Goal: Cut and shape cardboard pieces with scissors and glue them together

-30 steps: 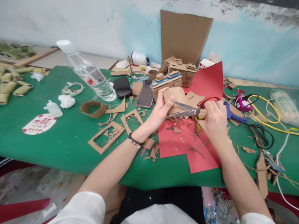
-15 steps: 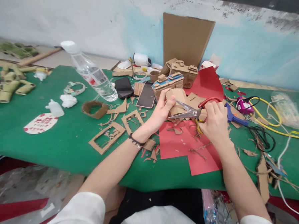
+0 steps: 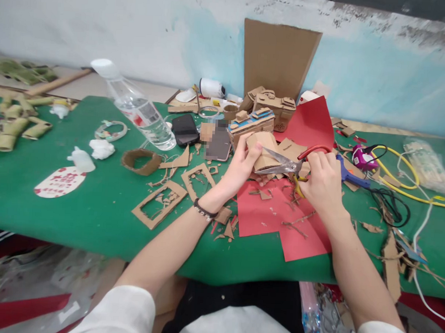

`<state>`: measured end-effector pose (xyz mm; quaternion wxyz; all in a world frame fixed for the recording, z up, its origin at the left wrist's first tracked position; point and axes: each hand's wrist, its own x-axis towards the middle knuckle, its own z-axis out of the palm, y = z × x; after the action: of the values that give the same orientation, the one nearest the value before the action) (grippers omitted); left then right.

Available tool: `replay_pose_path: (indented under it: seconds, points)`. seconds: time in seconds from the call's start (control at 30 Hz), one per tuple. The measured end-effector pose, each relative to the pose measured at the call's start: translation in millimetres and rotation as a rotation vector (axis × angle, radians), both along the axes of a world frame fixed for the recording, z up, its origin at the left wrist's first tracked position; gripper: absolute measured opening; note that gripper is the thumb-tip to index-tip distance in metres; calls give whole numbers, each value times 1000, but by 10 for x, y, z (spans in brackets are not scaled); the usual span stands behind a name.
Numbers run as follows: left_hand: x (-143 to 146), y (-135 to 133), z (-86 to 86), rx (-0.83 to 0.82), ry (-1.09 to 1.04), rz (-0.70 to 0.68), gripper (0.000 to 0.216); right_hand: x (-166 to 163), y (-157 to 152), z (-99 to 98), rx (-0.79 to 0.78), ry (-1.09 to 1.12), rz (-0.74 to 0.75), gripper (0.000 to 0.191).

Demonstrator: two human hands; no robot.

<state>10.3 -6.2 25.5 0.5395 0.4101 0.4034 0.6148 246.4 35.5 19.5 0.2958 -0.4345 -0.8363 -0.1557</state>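
My left hand grips a piece of brown cardboard above the table. My right hand holds red-handled scissors, whose blades are partly open on the cardboard's edge. Below both hands lie red paper sheets strewn with cardboard scraps. A dark bracelet sits on my left wrist.
The green table holds a lying water bottle, cardboard frames, a cardboard ring, two phones, cardboard models, an upright cardboard sheet, a blue glue gun, and yellow and black cables.
The scissors have moved slightly up and further into the cardboard. Both hands have stayed in nearly the same place.
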Motion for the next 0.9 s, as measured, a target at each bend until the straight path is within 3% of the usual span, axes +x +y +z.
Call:
replay_pose_path:
  seconds: [0.33,0.5,0.63,0.9]
  points:
    - [11,39,-71,54,11,53,75,-40,25,-67,-28,110,71,20]
    - [-68,-9,19,-5,-17,-85,86,-5,69,-71,-65,142,38,27]
    - [-138,-38,94,-13,0,-170,76,9,81,-65,-56,133,34,17]
    - [-125,-35,71,104,137,-91,70,-38,-4,-60,-17,59,11,18]
